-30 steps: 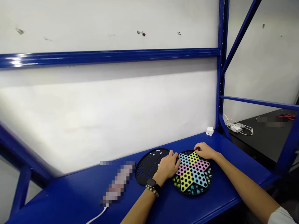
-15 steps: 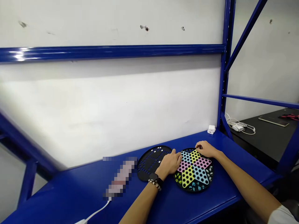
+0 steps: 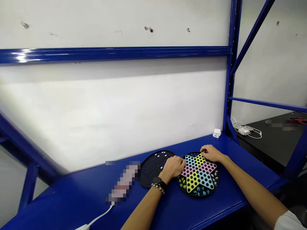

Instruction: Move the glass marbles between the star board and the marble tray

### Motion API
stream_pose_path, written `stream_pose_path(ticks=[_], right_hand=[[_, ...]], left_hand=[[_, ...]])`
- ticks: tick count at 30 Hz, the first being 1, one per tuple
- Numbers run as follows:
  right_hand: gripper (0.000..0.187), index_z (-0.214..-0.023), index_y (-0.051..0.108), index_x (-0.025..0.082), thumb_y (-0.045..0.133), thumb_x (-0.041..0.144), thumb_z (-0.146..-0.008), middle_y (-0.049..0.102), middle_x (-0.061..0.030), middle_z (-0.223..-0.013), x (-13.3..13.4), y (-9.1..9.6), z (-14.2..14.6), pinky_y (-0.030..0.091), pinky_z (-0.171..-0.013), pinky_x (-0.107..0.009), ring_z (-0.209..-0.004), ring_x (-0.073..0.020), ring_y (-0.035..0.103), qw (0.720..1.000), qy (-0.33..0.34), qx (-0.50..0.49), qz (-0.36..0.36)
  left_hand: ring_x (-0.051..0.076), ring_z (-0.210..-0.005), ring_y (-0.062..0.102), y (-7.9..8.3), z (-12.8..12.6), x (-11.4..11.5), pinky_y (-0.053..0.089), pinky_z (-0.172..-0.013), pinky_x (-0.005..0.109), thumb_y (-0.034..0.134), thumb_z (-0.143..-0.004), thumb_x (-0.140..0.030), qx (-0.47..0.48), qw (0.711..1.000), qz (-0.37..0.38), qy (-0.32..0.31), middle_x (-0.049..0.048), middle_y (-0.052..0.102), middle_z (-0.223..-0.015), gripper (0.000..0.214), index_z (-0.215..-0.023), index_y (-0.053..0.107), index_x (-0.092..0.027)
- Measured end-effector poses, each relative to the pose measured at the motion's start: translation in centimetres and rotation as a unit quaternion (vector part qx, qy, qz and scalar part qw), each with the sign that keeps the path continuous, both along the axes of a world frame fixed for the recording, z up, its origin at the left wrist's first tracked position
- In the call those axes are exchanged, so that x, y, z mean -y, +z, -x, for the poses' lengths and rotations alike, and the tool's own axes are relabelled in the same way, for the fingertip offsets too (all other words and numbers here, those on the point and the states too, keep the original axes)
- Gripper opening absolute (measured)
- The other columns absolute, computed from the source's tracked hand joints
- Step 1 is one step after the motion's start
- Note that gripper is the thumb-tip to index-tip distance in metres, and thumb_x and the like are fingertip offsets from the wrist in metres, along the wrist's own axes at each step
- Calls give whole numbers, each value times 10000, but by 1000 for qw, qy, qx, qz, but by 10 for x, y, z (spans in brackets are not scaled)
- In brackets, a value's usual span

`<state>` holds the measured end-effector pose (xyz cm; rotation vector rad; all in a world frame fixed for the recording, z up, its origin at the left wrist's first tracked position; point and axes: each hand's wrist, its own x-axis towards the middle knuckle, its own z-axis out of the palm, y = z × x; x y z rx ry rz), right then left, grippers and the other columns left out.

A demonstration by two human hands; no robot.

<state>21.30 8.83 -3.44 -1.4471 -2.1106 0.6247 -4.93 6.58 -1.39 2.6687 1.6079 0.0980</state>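
A round black Chinese checkers board (image 3: 198,174) lies on the blue shelf, with a star of yellow, pink and pale blue points perforated with black holes. Small coloured marbles sit in the black areas between the points. To its left lies a second round black perforated disc (image 3: 153,167) with a few white dots. My left hand (image 3: 172,168) rests curled against the left side of the star, above that disc. My right hand (image 3: 211,153) has its fingers on the far rim of the board, near the yellow point.
The blue steel shelf (image 3: 72,198) meets a white wall behind. A blurred object (image 3: 123,182) with a white cable lies left of the disc. A white plug (image 3: 216,133) stands near the blue upright (image 3: 230,64). A black table (image 3: 271,140) with cables lies beyond.
The view has shifted slightly and levelled. Both hands remain at the board's edges, with only small movement of the left hand.
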Motion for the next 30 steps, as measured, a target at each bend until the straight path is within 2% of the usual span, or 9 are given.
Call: stream_pose_path(ticks=[6,16,24,27,30], right_hand=[[221,-921,719,184,533,256,-826,709,-65,-876,1,1,0,448,-675,-286,-763,-189,623,1000,-2,6,4],[218,-916,719,178,533,249,-828,710,-68,-863,1,1,1,441,-665,-281,-761,-187,625,1000,1,5,5],[226,-920,719,178,527,257,-831,711,-69,-857,1,1,1,437,-657,-280,-757,-188,621,1000,2,5,5],[225,-912,721,180,528,253,-824,709,-65,-849,0,0,1,436,-658,-283,-744,-184,617,1000,5,3,2],[224,-898,723,182,528,258,-818,705,-63,-842,0,0,1,436,-657,-286,-744,-186,614,1000,6,1,1]], left_hand=[[211,-755,670,-2,0,-3,423,-706,287,288,-974,-365,2,1000,6,16,114,733,-834,513,-731,701,-183],[184,-684,626,-3,2,1,358,-644,271,335,-960,-369,60,997,-7,38,85,700,-738,490,-623,638,-180],[125,-510,435,-9,4,-3,267,-558,277,293,-957,-338,141,987,-13,73,10,530,-541,493,-533,491,-183],[129,-512,419,-6,12,-12,275,-553,274,231,-969,-333,153,983,-21,99,0,494,-531,503,-538,451,-195],[146,-566,478,1,29,-20,306,-589,274,223,-968,-309,146,980,-38,131,23,545,-591,481,-578,482,-195]])
